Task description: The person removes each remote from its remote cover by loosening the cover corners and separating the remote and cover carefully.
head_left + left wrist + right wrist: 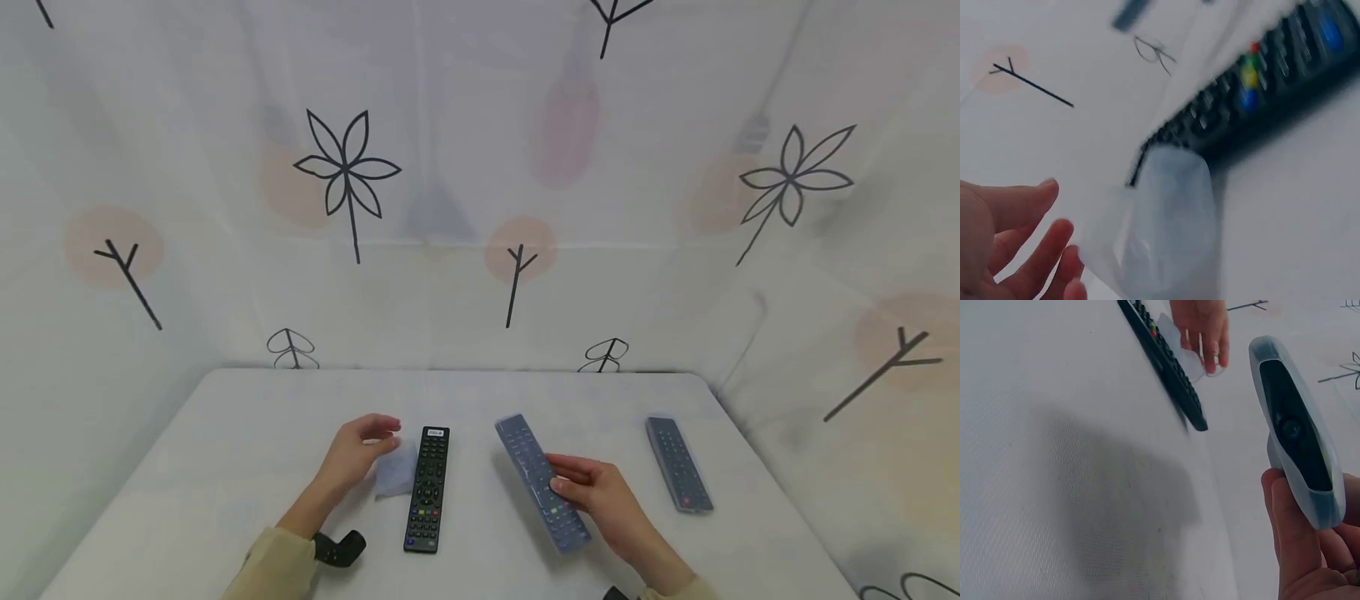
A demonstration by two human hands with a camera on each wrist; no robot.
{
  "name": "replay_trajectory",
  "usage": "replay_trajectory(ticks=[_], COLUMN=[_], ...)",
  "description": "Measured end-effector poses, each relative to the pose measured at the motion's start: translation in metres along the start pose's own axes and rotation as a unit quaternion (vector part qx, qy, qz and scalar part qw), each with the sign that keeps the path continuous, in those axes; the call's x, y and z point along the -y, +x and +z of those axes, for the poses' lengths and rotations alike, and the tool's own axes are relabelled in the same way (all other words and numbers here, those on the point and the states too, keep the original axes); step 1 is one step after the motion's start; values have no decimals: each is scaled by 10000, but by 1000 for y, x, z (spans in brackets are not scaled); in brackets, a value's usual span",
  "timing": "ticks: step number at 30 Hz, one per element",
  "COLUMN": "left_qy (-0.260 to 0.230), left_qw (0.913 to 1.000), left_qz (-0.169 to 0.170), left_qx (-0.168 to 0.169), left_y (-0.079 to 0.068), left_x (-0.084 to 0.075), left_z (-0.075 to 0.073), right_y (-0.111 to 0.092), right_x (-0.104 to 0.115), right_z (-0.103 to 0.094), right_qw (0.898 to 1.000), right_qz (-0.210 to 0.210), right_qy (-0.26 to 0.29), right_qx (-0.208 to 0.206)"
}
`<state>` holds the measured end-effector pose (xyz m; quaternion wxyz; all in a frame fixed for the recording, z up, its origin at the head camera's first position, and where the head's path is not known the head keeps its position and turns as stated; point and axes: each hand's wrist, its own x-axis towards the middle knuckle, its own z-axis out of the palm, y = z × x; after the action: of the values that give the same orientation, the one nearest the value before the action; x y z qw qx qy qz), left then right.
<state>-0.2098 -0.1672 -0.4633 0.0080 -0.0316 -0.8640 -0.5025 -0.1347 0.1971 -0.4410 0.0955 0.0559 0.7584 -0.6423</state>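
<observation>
My right hand (606, 498) pinches a remote control (534, 471) in a translucent bluish cover, held tilted above the table. The right wrist view faces the end of this remote (1291, 425), where a dark part shows inside the pale cover. My left hand (362, 450) has relaxed, slightly bent fingers and nothing between them. Beside it lies a pale translucent sleeve (1169, 219); whether the fingertips touch it, I cannot tell. Just right of that sleeve, a bare black remote control (427, 492) with coloured buttons lies face up on the table.
Another remote control (678, 463) in a translucent cover lies at the table's right side. The white table (262, 417) ends at a patterned cloth backdrop (450, 300). Black straps or mounts (339, 549) sit on the wrists.
</observation>
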Motion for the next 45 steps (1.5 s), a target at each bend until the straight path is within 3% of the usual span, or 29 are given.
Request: replay_trajectory(ticks=[4, 9, 18, 25, 32, 37, 45], left_qy=[-400, -1064, -1898, -2500, -2718, -2985, -3396], left_qw=[9992, 9926, 9734, 9491, 9398, 9268, 9072], left_qz=[23, 347, 110, 126, 94, 135, 495], left_qx=[20, 474, 1281, 1910, 2068, 2277, 2432], left_y=[-4, -9, -15, -15, -15, -15, -17], left_x=[-12, -29, -45, -46, -48, -49, -54], left_z=[0, 4, 21, 28, 34, 35, 36], right_y=[2, 3, 1, -3, -7, -7, -6], right_x=[3, 10, 20, 23, 20, 19, 16], right_z=[5, 11, 23, 31, 38, 41, 45], right_qw=[9998, 9995, 9957, 9913, 9792, 9718, 9607], right_qz=[51, 14, -110, -173, -82, 4, -69], right_qy=[-91, -125, 205, 449, 1031, 1324, 1509], right_qx=[144, 303, 892, 1222, 1746, 1949, 2328])
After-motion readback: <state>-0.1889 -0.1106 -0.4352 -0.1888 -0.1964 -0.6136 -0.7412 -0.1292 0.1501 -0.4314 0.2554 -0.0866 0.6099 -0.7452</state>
